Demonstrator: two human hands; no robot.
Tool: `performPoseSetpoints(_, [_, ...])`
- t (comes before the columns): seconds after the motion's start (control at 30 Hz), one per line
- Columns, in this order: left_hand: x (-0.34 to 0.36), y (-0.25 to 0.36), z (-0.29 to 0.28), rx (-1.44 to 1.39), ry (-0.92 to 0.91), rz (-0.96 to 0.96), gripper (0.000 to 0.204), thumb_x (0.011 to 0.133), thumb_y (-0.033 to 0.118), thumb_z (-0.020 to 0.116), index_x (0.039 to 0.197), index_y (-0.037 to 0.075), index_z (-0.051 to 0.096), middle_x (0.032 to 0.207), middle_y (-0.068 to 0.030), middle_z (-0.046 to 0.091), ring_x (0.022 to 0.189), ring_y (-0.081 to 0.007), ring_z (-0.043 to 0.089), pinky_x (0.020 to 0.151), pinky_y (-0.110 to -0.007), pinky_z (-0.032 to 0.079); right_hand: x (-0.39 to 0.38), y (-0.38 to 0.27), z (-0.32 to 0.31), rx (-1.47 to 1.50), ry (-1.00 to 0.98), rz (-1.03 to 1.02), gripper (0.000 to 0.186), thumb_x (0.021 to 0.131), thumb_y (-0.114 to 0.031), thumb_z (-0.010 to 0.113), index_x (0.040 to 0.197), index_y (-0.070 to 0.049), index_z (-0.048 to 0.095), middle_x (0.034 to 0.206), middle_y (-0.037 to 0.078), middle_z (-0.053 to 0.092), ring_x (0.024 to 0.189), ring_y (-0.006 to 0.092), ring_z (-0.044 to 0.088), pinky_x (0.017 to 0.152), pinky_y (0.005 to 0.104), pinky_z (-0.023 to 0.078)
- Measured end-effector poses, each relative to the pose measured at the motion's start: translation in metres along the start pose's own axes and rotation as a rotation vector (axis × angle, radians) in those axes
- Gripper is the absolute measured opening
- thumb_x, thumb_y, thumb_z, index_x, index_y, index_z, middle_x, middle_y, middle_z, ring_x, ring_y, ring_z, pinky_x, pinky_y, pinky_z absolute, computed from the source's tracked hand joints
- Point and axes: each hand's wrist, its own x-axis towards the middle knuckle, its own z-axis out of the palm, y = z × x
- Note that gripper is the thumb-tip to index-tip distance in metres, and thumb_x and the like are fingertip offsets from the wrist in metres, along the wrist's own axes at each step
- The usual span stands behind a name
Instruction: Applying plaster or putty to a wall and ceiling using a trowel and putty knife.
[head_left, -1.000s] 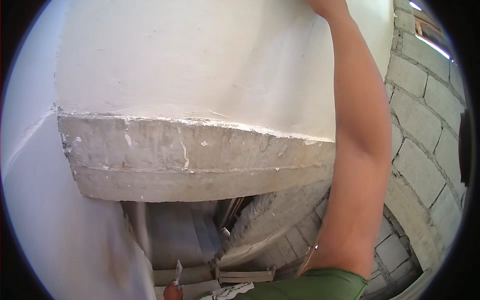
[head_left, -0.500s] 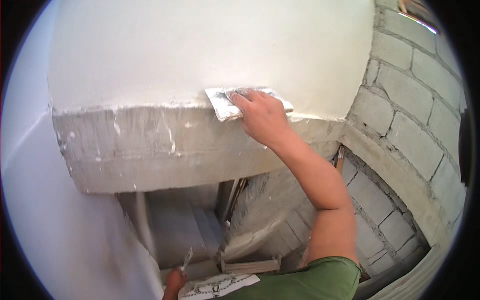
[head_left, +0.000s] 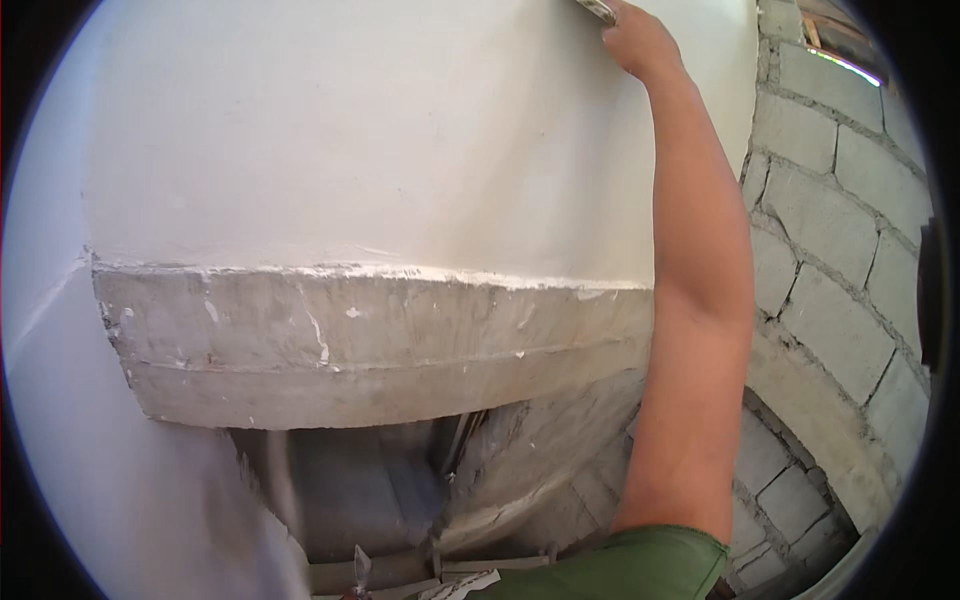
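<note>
High on the pale coated wall (head_left: pixel 380 140), my right hand (head_left: pixel 640 40) is closed on a plastering trowel (head_left: pixel 597 10). Only the near end of the trowel shows, since the rest passes out of the top of the view. My right arm is stretched up and almost straight. At the lower edge, a small putty knife (head_left: pixel 361 568) points upward with its blade bare. My left hand (head_left: pixel 355 596) is around its handle, nearly all cut off by the frame. Below the coat runs a bare grey concrete band (head_left: pixel 400 330), with white filler along its top edge.
A wall of grey blocks (head_left: pixel 830 200) stands at the right. At the left is a smooth whitish wall (head_left: pixel 60 400). Beneath the concrete band a dark opening (head_left: pixel 350 490) drops away. A narrow gap (head_left: pixel 845 65) lets in light at the upper right.
My right hand has carried the trowel up and right from the coat's lower edge to the top of the view. My left hand and putty knife sit lower in the picture.
</note>
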Motion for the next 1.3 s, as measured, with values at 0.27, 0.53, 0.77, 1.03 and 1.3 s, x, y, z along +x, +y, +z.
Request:
performPoseSetpoints(0.27, [0.003,0.064,-0.029,0.113,-0.012,0.071,0.039,0.081,0.031,0.068,0.109,0.004,0.065,0.093,-0.0228,0.069,0.09,-0.0419,0.067,0.08,-0.052,0.052,-0.235,-0.078,0.044,0.176,-0.128,-0.059,0.055,0.074,-0.003,0.067,0.125,-0.02,0.063,0.116,0.014,0.064,0.097,0.033,0.065,0.082,0.0406,0.056])
performPoseSetpoints(0.53, [0.014,0.144,-0.103,0.117,0.141,0.219,0.032,0.082,0.027,0.068,0.101,0.003,0.062,0.09,-0.024,0.068,0.086,-0.044,0.066,0.078,-0.053,0.052,-0.275,-0.102,0.007,0.265,-0.151,-0.135,0.046,0.071,0.002,0.063,0.114,-0.013,0.065,0.097,0.009,0.065,0.083,0.029,0.065,0.069,0.0393,0.053])
performPoseSetpoints(0.77, [-0.031,0.121,-0.089,-0.021,0.145,0.168,0.038,0.082,0.027,0.069,0.111,0.004,0.062,0.093,-0.023,0.069,0.089,-0.0427,0.066,0.08,-0.051,0.052,-0.105,-0.139,-0.002,0.134,0.212,-0.121,0.04,0.08,-0.005,0.058,0.12,-0.012,0.064,0.109,0.011,0.064,0.093,0.0326,0.064,0.081,0.0431,0.051])
performPoseSetpoints(1.03, [-0.077,0.03,-0.062,-0.037,0.105,0.023,0.041,0.079,0.024,0.07,0.113,0.003,0.063,0.091,-0.0232,0.07,0.087,-0.0406,0.068,0.079,-0.05,0.054,-0.195,-0.216,0.041,0.073,0.133,-0.189,0.041,0.075,-0.004,0.062,0.116,-0.011,0.065,0.099,0.009,0.065,0.086,0.0278,0.066,0.075,0.0395,0.051])
performPoseSetpoints(1.3, [-0.067,-0.001,-0.097,0.028,0.174,-0.006,0.035,0.079,0.022,0.071,0.108,0.003,0.064,0.09,-0.0225,0.07,0.086,-0.0418,0.067,0.078,-0.049,0.054,-0.19,-0.205,-0.044,0.288,-0.501,-0.197,0.03,0.082,-0.011,0.064,0.112,-0.014,0.066,0.098,0.009,0.068,0.094,0.0271,0.067,0.083,0.0398,0.053])
